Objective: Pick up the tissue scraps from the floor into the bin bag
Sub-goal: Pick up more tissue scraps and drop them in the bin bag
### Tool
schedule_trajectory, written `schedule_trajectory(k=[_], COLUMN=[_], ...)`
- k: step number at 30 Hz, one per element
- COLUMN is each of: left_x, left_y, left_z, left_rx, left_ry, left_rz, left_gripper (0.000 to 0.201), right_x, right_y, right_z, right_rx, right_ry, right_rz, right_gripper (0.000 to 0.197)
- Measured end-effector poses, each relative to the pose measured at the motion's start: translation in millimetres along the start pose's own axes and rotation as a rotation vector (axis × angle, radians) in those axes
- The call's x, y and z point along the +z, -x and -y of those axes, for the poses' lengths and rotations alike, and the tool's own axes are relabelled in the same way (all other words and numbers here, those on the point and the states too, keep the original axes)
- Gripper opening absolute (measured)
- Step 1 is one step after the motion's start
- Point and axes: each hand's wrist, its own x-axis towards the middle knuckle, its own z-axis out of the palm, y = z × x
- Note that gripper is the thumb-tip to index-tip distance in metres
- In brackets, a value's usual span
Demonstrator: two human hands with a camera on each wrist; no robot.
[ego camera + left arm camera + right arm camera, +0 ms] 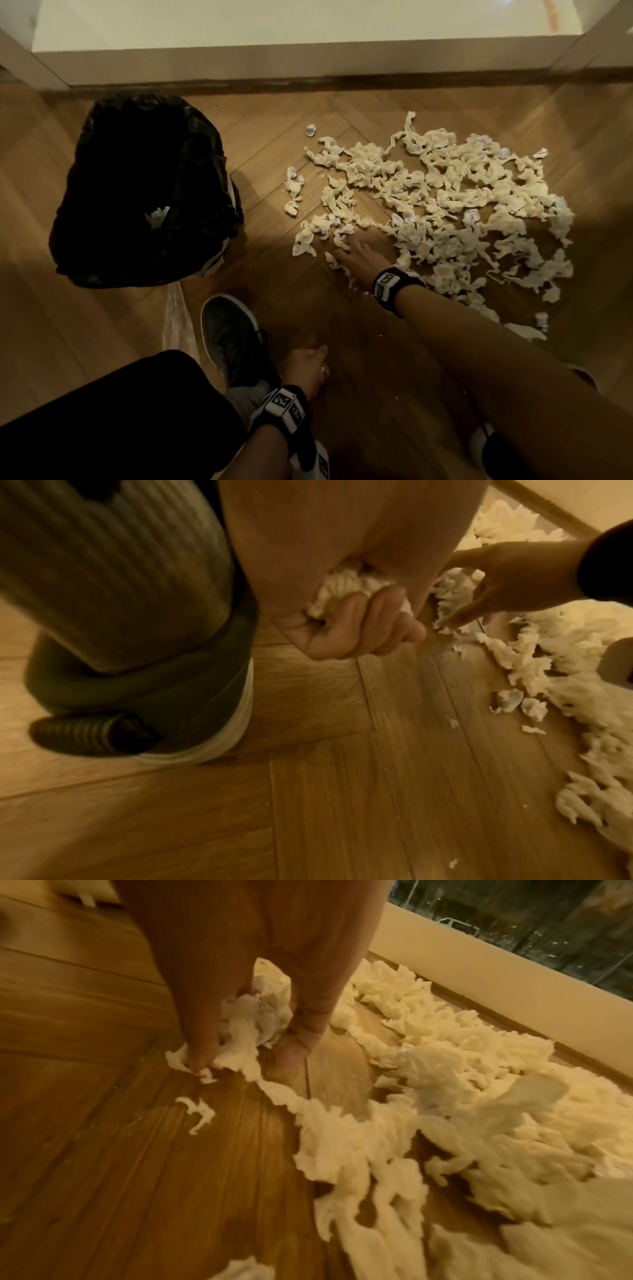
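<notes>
A wide spread of cream tissue scraps [445, 209] covers the wooden floor at the right. The black bin bag [144, 192] stands open at the left, with one white scrap [157, 216] inside it. My right hand [346, 249] reaches to the near left edge of the spread. In the right wrist view its fingers [197, 1053] and thumb press on the floor around a bunched wad of tissue [255, 1020]. My left hand [310, 365] hangs low by my shoe as a fist. Its curled fingers [356, 626] grip a wad of tissue [342, 585].
My dark shoe [233, 339] stands between the bag and my left hand, and a second shoe [479, 442] shows under my right arm. A clear plastic strip [176, 318] lies beside the bag. A pale raised ledge [308, 65] runs along the far side.
</notes>
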Motion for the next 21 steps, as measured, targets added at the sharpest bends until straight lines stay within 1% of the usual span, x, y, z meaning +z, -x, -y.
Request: schedule_trajectory(k=[2, 3, 6, 9, 11, 15, 16, 18, 19, 20, 21], left_x=[4, 6, 11, 9, 7, 4, 4, 6, 9, 12, 16], left_y=[-1, 1, 5, 9, 10, 16, 20, 30, 36, 41, 47], left_z=[-4, -5, -8, -17, -25, -39, -42, -48, -50, -51, -50], left_rx=[-0.007, -0.011, -0.013, -0.025, -0.045, -0.008, 0.017, 0.064, 0.077, 0.093, 0.108], left_ry=[-0.005, -0.003, -0.015, -0.001, 0.029, 0.088, 0.079, 0.069, 0.072, 0.07, 0.067], left_rz=[0.003, 0.014, 0.051, 0.068, 0.05, 0.013, 0.01, 0.021, 0.032, 0.045, 0.058], left_gripper=[0.049, 0.048, 0.047, 0.045, 0.045, 0.04, 0.039, 0.036, 0.034, 0.033, 0.033], right_x=[-1, -2, -3, -2, 4, 19, 21, 28, 30, 33, 37], right_y=[-4, -6, -4, 7, 22, 67, 80, 106, 119, 129, 139], right_z=[4, 6, 10, 7, 4, 3, 5, 7, 8, 8, 9], right_rx=[-0.049, -0.061, -0.076, 0.021, 0.067, 0.116, 0.134, 0.165, 0.176, 0.196, 0.21], right_ry=[0.016, 0.03, -0.047, -0.248, -0.36, -0.651, -0.734, -0.881, -0.929, -0.958, -0.987], right_rz=[0.007, 0.033, 0.059, 0.035, 0.017, -0.144, -0.169, -0.186, -0.191, -0.19, -0.187], right_gripper=[0.044, 0.04, 0.041, 0.036, 0.035, 0.038, 0.042, 0.057, 0.059, 0.055, 0.041])
